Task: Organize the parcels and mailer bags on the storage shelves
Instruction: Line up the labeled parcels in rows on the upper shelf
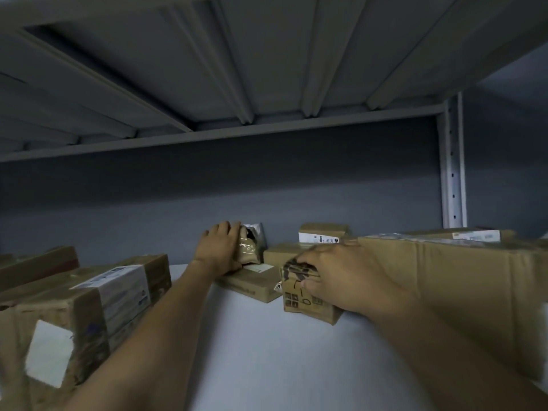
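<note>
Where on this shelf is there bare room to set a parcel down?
Bare shelf board runs down the middle front, between the labelled parcels on the left and the large carton on the right. It is crowded at the back centre, where the left hand grips a taped parcel above a flat box and the right hand holds a marked box.

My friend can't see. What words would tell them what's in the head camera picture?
Two bare hands reach onto a grey storage shelf: the left hand grips a small taped parcel standing near the back, and the right hand grips a small cardboard box with black marker on it. Larger cardboard boxes sit at both sides.
</note>
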`<state>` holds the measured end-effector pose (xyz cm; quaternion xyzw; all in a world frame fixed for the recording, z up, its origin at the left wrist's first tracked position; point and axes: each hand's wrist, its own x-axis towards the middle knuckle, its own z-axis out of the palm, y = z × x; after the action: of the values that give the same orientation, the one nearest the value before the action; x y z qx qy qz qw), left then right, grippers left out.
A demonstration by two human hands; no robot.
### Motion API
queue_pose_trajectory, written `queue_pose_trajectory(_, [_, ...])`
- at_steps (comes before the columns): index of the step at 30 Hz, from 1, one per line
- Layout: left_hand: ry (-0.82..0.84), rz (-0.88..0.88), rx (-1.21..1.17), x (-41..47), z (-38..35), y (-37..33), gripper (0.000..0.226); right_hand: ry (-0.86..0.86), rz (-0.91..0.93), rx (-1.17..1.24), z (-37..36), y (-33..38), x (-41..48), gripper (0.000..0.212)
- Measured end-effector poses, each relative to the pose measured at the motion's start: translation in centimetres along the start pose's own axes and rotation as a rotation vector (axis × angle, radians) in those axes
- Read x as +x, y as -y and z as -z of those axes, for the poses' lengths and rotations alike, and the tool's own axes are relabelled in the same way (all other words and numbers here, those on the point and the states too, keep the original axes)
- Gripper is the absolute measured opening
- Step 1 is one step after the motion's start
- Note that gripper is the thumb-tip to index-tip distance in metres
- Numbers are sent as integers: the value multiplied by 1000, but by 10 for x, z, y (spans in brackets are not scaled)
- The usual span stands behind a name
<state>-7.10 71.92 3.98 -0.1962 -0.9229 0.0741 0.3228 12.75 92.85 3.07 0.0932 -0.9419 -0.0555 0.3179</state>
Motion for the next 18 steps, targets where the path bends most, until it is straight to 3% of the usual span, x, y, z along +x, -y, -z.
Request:
queue_pose_trajectory(5, [-139, 33, -53, -12, 11, 2, 86, 31, -24, 20, 0, 2, -1, 37])
queue_pose_trajectory(11, [-503, 190, -383, -41, 54, -13, 84, 13, -40, 148, -2, 5, -8, 39])
queue_pose_trajectory(14, [-603, 192, -563, -66, 77, -25, 84, -58, -42, 310, 6, 13, -13, 47])
queue_pose_trajectory(18, [-653, 241, -777, -112, 102, -43, 81, -183, -93, 733, 25, 34, -21, 52])
